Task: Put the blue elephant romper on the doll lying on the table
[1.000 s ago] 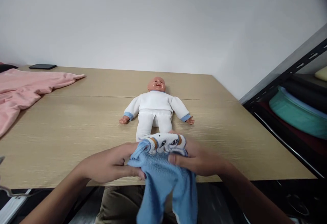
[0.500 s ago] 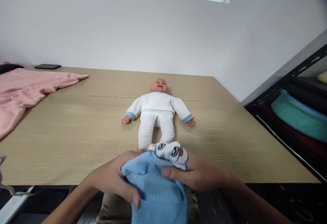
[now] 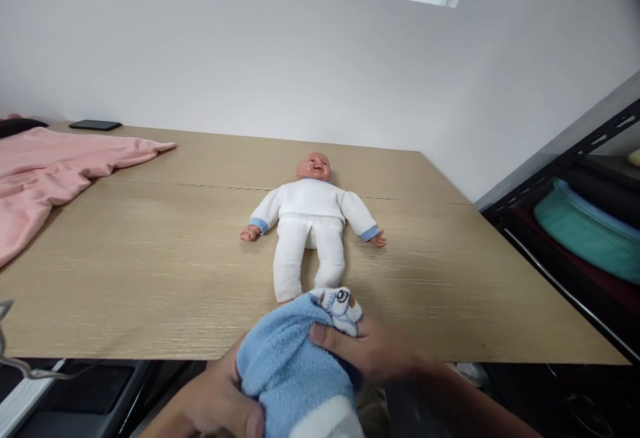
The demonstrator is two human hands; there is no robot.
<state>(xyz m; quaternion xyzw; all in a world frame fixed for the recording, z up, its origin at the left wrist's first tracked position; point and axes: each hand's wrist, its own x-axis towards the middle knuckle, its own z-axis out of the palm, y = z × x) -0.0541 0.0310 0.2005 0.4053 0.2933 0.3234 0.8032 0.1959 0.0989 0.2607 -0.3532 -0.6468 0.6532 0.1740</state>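
Note:
A blue fleecy baby garment point(image 3: 295, 351) is bunched up at the table's front edge, with a white patch bearing printed eyes at its top and a white section lower down. My left hand point(image 3: 220, 391) grips its left side, thumb in front and the other fingers hidden behind the cloth. On the other side, my right hand point(image 3: 365, 351) pinches the cloth below the patch, thumb on top. Just beyond lies a baby doll point(image 3: 313, 205) on its back in a white top with blue cuffs and white legs, its feet toward me.
Pink clothing point(image 3: 75, 165) is spread over the left of the wooden table point(image 3: 175, 245), near a dark phone-like slab point(image 3: 95, 125). A black metal shelf with a teal folded item point(image 3: 585, 231) stands at right. A pale wall rises behind.
My left hand has moved down and slightly left, pulling the garment lower. Its white lower section now shows, and less of the eye patch is visible. The doll stays in place.

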